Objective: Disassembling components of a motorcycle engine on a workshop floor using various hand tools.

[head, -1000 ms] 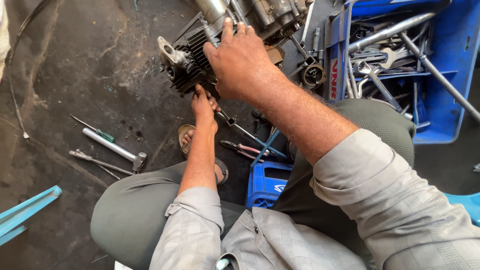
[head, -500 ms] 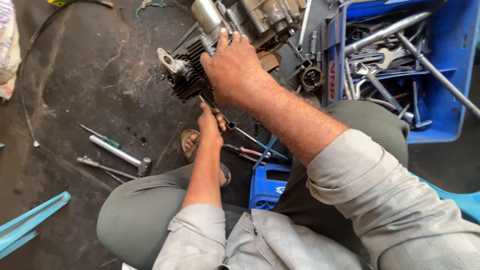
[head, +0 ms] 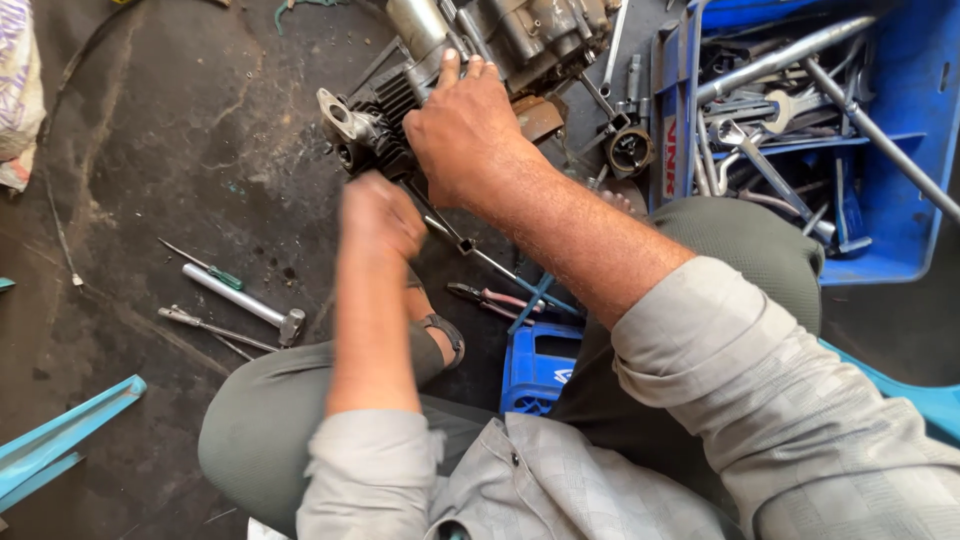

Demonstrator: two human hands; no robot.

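Observation:
My right hand lies over a black finned engine cylinder on the floor and grips its top, fingers pointing away from me. The cylinder sits against a greasy grey engine block. Just below the cylinder is my left hand, blurred by motion, fingers curled. A thin metal rod tool runs from beside this hand down to the right. Whether the left hand holds the rod I cannot tell.
A blue crate of spanners and long bars stands at the right. A hammer, a screwdriver and red-handled pliers lie on the dark floor. A small blue box sits between my knees. A teal bar lies lower left.
My left hand has shifted left along the cylinder's underside and is now blurred. My right hand stays on the cylinder. The camera view has drifted slightly.

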